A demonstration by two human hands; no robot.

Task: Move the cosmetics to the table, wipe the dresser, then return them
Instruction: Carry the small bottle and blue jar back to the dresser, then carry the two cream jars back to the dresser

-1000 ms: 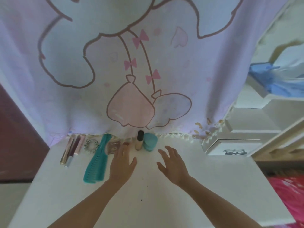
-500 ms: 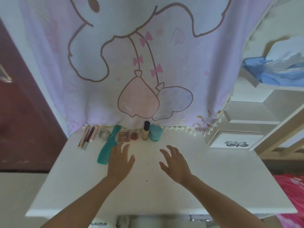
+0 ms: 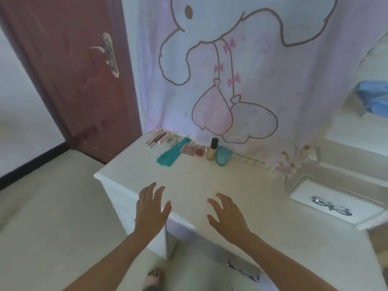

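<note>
cosmetics (image 3: 189, 149) lie well beyond both spread, empty hands (image 3: 152, 208).

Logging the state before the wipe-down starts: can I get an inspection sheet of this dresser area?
Surface: white dresser top, with a few dark specks near the middle.
Job's things: a row along the back edge, left to right: slim tubes, hair tie, teal comb, flat palette, small red pot, upright black-capped bottle, teal round case.
Clutter: nothing seen.
Hands: left hand and right hand both open and empty, over the front edge.
Cables: nothing seen.
Surroundings: cartoon-print cloth hanging behind; dark red door to the left; white drawer with a bow handle to the right; blue cloth on a shelf.
</note>
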